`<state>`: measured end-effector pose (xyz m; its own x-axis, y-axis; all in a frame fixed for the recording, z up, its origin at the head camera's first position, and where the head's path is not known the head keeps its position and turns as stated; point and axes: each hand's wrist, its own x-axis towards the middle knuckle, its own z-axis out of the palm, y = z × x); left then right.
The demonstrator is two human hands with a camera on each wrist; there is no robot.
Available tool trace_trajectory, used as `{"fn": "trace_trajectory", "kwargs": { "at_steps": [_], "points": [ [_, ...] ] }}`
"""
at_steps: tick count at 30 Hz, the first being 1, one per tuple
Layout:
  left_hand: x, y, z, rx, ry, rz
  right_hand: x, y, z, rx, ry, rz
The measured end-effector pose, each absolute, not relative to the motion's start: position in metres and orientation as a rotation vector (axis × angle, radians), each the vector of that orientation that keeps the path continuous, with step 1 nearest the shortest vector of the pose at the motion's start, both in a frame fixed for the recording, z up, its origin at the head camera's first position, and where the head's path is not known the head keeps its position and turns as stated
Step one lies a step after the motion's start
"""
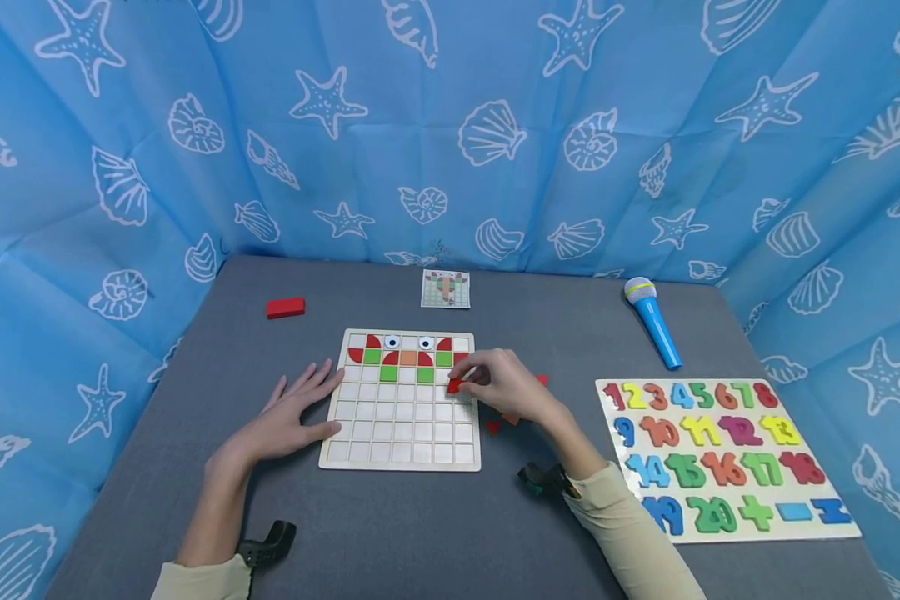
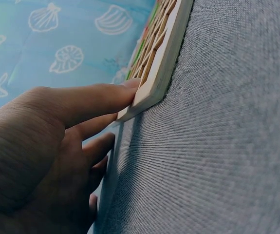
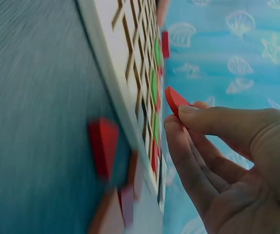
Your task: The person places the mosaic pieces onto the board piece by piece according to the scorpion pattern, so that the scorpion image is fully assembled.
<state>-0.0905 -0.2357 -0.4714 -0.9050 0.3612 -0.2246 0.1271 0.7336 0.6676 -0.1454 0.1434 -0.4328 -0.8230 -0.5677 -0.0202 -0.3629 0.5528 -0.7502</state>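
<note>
A wooden grid board [image 1: 405,460] lies flat, with red, green and orange pieces and two eye pieces [image 1: 392,342] in its upper rows. My right hand [image 1: 504,385] is over the board's right side, pinching a small red block [image 3: 177,101] between thumb and fingertips; one edge of the block looks curved. My left hand [image 1: 288,421] is at the board's left edge with its fingers stretched out. In the left wrist view, the left thumb [image 2: 96,101] rests on the board's rim while the other fingers lie along its side.
Loose red and orange pieces [image 1: 492,427] lie right of the board, partly behind my right hand. A pattern card [image 1: 446,289] lies beyond the board, a red block [image 1: 286,307] at the back left. A toy microphone [image 1: 653,323] and a number puzzle [image 1: 727,461] are at the right.
</note>
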Motion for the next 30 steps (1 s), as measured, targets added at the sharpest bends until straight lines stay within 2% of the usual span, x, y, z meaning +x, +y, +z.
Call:
{"fn": "trace_trajectory", "kwargs": {
  "at_steps": [13, 30],
  "points": [
    [-0.091, -0.236, -0.472, 0.371, 2.594, 0.961, -0.155, 0.097, -0.441, -0.778, 2.53, -1.065],
    [-0.091, -0.235, -0.471, 0.365, 2.591, 0.964, -0.148, 0.088, -0.438, -0.733, 2.589, -1.017]
  ]
}}
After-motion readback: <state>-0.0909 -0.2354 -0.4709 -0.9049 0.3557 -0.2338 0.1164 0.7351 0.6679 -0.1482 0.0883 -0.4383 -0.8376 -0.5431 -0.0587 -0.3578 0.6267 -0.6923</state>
